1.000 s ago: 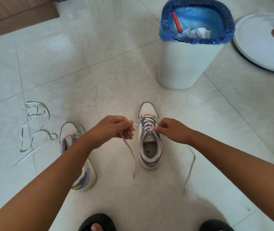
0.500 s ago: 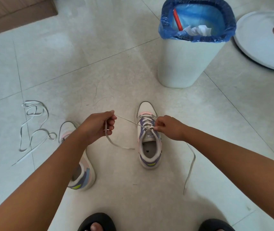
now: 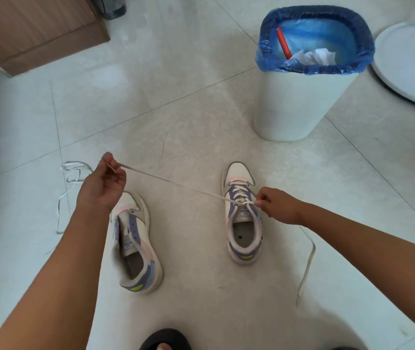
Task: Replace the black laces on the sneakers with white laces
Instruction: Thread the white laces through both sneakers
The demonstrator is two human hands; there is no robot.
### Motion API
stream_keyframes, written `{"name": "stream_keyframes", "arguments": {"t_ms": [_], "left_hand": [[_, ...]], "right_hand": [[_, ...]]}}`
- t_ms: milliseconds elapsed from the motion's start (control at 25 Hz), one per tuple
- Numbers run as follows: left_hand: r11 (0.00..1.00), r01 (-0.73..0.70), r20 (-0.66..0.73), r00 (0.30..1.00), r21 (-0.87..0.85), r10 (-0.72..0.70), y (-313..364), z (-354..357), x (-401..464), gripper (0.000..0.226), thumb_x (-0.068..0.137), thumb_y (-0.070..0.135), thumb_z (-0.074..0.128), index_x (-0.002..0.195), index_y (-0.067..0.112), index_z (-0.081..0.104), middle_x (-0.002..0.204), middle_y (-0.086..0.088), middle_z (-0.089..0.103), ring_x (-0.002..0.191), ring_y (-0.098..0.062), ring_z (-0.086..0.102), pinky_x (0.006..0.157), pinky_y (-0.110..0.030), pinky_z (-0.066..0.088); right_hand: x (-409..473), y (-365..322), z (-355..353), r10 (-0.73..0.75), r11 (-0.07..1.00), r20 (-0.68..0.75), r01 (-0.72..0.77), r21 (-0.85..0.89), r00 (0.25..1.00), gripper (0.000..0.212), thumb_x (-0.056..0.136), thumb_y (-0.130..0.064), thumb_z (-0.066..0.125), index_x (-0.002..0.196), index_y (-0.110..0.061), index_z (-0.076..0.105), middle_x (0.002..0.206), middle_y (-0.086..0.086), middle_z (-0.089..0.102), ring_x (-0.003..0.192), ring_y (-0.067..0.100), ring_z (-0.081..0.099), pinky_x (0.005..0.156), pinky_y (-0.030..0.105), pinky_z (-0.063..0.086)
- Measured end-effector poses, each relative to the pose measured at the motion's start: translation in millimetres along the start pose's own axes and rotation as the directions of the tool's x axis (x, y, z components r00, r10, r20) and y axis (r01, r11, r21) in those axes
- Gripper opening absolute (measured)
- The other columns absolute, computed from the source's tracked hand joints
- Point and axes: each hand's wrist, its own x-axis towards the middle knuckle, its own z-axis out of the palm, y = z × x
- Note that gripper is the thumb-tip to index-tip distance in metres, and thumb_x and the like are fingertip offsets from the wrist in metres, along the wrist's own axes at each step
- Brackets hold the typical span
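Note:
Two white sneakers with purple and pink trim stand on the tiled floor. The right sneaker (image 3: 243,238) carries a white lace (image 3: 176,184) threaded through its eyelets. My left hand (image 3: 101,184) pinches one end of that lace and holds it stretched taut, up and to the left. My right hand (image 3: 276,205) pinches the lace at the upper eyelets, on the shoe's right side. The lace's other end (image 3: 306,269) trails loose over the floor on the right. The left sneaker (image 3: 135,248) has no lace and lies partly under my left forearm.
A second loose white lace (image 3: 69,180) lies curled on the floor at the left. A white bin (image 3: 294,107) with a blue liner stands beyond the right sneaker. A round white base (image 3: 408,61) is at far right, a wooden cabinet (image 3: 32,29) at top left. My slippered foot (image 3: 164,341) is below.
My left hand has drawn the lace end far out to the left and upward, so the lace now runs taut. My right hand has stayed at the shoe's eyelets.

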Motion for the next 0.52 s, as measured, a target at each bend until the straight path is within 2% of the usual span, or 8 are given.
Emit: {"name": "stream_keyframes", "arguments": {"t_ms": [120, 200, 280, 360, 440, 520], "left_hand": [[0.996, -0.093, -0.032, 0.995, -0.015, 0.092, 17, -5, 7, 0.018, 0.098, 0.01, 0.042, 0.09, 0.009, 0.058, 0.073, 0.007, 0.064, 0.054, 0.0, 0.057, 0.055, -0.008, 0.044], [0.996, -0.093, -0.028, 0.995, 0.016, 0.093, 9, 0, 2, 0.015, 0.097, 0.01, 0.044, 0.089, 0.01, 0.057, 0.067, 0.006, 0.068, 0.054, 0.0, 0.061, 0.057, -0.007, 0.047], [0.978, 0.02, 0.006, 1.0, 0.208, -0.022, -24, 10, -13, 0.014, 0.096, 0.009, 0.046, 0.087, 0.013, 0.056, 0.07, 0.002, 0.072, 0.059, -0.004, 0.066, 0.056, -0.012, 0.051], [0.874, 0.151, 0.057, 0.978, 0.462, -0.199, -71, 18, -36, 0.013, 0.095, 0.005, 0.048, 0.087, 0.014, 0.053, 0.078, -0.002, 0.073, 0.068, -0.011, 0.07, 0.058, -0.02, 0.056], [0.752, 0.224, 0.067, 0.94, 0.62, -0.335, -115, 25, -59, 0.007, 0.092, 0.007, 0.054, 0.089, 0.013, 0.052, 0.086, -0.007, 0.073, 0.076, -0.017, 0.071, 0.063, -0.027, 0.058], [0.678, 0.238, 0.043, 0.928, 0.696, -0.37, -145, 31, -74, 0.004, 0.09, 0.011, 0.061, 0.087, 0.011, 0.057, 0.087, -0.007, 0.071, 0.076, -0.016, 0.067, 0.064, -0.026, 0.056]], "right_hand": [[0, 2, 0, 0.019, 1.0, 0.0, -0.019, 0.007, 1.0, 0.024, 0.098, -0.018, 0.046, 0.074, -0.018, 0.043, 0.075, 0.001, 0.047, 0.073, 0.02, 0.043, 0.071, 0.03, 0.038], [-1, 1, 0, 0.025, 1.0, -0.016, -0.025, 0.014, 1.0, 0.021, 0.097, -0.021, 0.048, 0.077, -0.018, 0.045, 0.076, 0.0, 0.048, 0.075, 0.02, 0.045, 0.07, 0.028, 0.038], [-6, -1, 2, -0.022, 1.0, -0.138, 0.021, -0.004, 0.99, 0.011, 0.095, -0.023, 0.052, 0.085, -0.018, 0.05, 0.082, -0.002, 0.05, 0.08, 0.018, 0.048, 0.068, 0.026, 0.037], [-13, -4, 7, -0.171, 0.984, -0.317, 0.147, -0.099, 0.933, 0.003, 0.092, -0.019, 0.056, 0.092, -0.016, 0.058, 0.095, -0.002, 0.049, 0.091, 0.016, 0.047, 0.077, 0.024, 0.036], [-20, -8, 19, -0.32, 0.943, -0.353, 0.26, -0.208, 0.879, 0.008, 0.088, -0.016, 0.063, 0.093, -0.01, 0.066, 0.106, 0.004, 0.05, 0.1, 0.018, 0.044, 0.086, 0.025, 0.034], [-24, -10, 35, -0.364, 0.914, -0.313, 0.272, -0.3, 0.877, 0.012, 0.086, -0.018, 0.066, 0.093, -0.009, 0.071, 0.117, 0.008, 0.049, 0.11, 0.023, 0.042, 0.094, 0.032, 0.035]]}}
